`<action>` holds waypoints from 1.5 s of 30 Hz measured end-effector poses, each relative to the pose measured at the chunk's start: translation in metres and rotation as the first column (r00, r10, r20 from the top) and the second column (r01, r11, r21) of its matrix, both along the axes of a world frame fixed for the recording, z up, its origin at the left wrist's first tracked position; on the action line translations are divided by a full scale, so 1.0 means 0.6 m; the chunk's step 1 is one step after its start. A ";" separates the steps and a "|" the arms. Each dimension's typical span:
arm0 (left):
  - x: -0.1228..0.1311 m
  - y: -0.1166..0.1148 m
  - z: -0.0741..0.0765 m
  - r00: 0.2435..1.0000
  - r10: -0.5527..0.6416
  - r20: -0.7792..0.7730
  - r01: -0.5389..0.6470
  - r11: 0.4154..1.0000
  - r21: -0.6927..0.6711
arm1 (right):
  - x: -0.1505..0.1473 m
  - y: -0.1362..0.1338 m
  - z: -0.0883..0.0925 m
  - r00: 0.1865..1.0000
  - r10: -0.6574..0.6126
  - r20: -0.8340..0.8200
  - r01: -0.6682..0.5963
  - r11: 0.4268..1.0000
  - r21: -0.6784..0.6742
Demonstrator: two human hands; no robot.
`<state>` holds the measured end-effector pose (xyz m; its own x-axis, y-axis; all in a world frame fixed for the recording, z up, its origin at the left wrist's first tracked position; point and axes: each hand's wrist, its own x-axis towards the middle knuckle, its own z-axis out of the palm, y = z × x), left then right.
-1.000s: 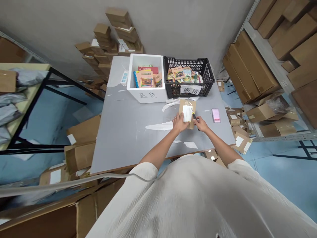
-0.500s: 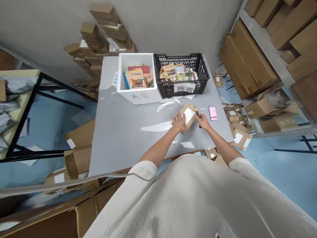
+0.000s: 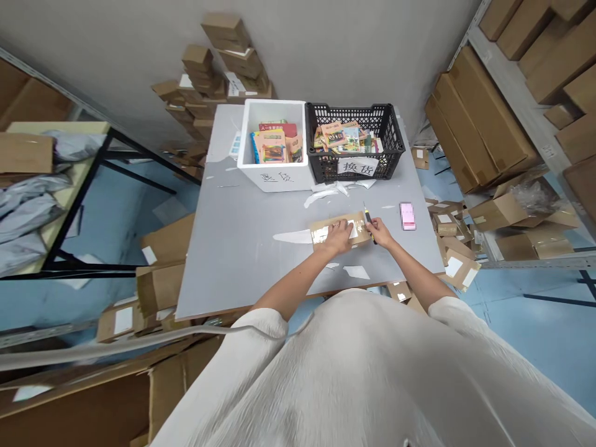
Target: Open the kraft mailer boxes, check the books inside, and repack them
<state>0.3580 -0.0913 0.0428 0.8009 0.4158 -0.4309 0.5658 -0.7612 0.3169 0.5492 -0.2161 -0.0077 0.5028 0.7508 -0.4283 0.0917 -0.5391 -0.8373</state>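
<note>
A small cardboard box (image 3: 316, 233) with a white label and shiny tape lies on the grey table (image 3: 233, 248). My left hand (image 3: 339, 238) rests over the top of the box, its fingers bent across the label and holding it steady. In my right hand (image 3: 380, 231) is a black and yellow utility knife (image 3: 368, 217). Its blade points away from me, beside the right end of the box. My right fingers are closed around the handle.
Behind the box stand a white foam box (image 3: 274, 176) and a black plastic crate (image 3: 356, 158), both holding books. A phone (image 3: 407, 216) lies to the right. Torn white paper scraps (image 3: 356, 272) are scattered around. Shelves with cartons (image 3: 488, 118) stand at right.
The cardboard box has turned from slanted to lying nearly crosswise, with my left hand now on its top. My right hand keeps the knife near its right end. The camera view has shifted slightly.
</note>
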 end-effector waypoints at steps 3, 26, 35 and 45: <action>-0.016 -0.010 -0.001 0.998 0.025 0.060 -0.026 1.000 0.006 | -0.031 0.006 -0.006 0.999 0.024 -0.025 -0.024 1.000 0.014; -0.059 0.015 -0.013 0.998 0.054 0.012 -0.055 0.995 0.083 | 0.050 -0.013 0.084 0.916 0.398 0.045 -0.397 0.918 -0.017; -0.065 0.010 -0.010 0.998 0.055 0.032 -0.057 0.995 0.084 | 0.057 0.027 0.087 0.616 0.621 0.485 -0.601 0.768 -0.221; -0.071 0.010 -0.011 0.998 0.055 0.042 -0.058 0.994 0.089 | 0.054 0.045 0.075 0.596 0.660 0.459 -0.603 0.744 -0.287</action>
